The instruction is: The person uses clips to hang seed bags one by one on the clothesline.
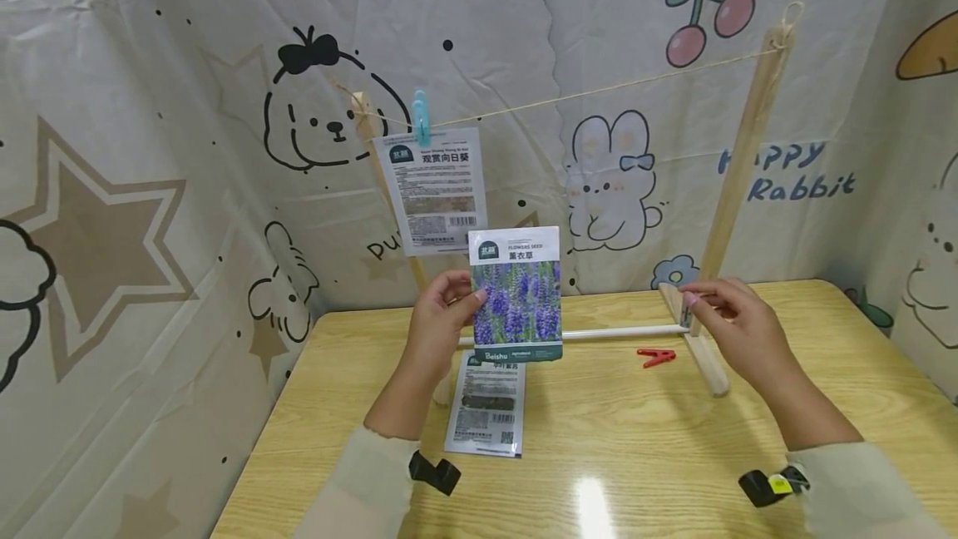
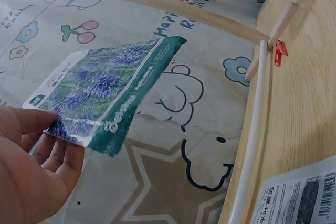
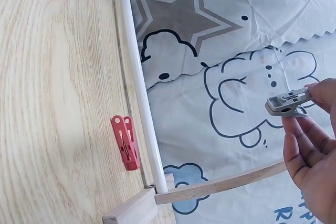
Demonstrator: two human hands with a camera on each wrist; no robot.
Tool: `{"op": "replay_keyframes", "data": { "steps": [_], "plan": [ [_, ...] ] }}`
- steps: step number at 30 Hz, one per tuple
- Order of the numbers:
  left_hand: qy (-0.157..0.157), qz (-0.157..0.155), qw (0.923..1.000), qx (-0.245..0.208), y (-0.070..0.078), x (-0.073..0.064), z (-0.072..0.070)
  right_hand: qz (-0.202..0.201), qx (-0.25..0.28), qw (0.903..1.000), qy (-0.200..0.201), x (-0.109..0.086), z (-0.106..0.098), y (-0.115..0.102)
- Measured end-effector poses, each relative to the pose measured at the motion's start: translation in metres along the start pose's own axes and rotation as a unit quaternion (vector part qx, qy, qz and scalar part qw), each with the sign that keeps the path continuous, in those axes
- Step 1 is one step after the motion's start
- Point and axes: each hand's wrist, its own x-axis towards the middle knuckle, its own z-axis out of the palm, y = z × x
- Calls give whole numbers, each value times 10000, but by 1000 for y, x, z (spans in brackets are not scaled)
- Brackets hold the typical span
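Note:
My left hand pinches a seed packet by its left edge, thumb in front; purple flowers and a green bottom band face me. In the right wrist view, my right hand holds a grey clothespin between thumb and fingers. That hand is near the right wooden post of a small line stand. Behind the left hand, another seed packet hangs from the string by a blue clothespin, its printed back showing.
A third packet lies on the wooden table below the held one. A red clothespin lies by the stand's right foot. A white rod joins the two posts low down. A patterned cloth hangs behind.

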Motion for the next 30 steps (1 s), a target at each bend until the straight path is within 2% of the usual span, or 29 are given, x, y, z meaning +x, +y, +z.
{"op": "replay_keyframes", "data": {
  "steps": [10,30],
  "plan": [
    [99,35,9999,51,6,1,4,-122,-7,9999,-41,3,-4,-1],
    [-24,227,9997,-69,14,3,10,-73,-86,9999,-114,8,-10,-10]
  ]
}}
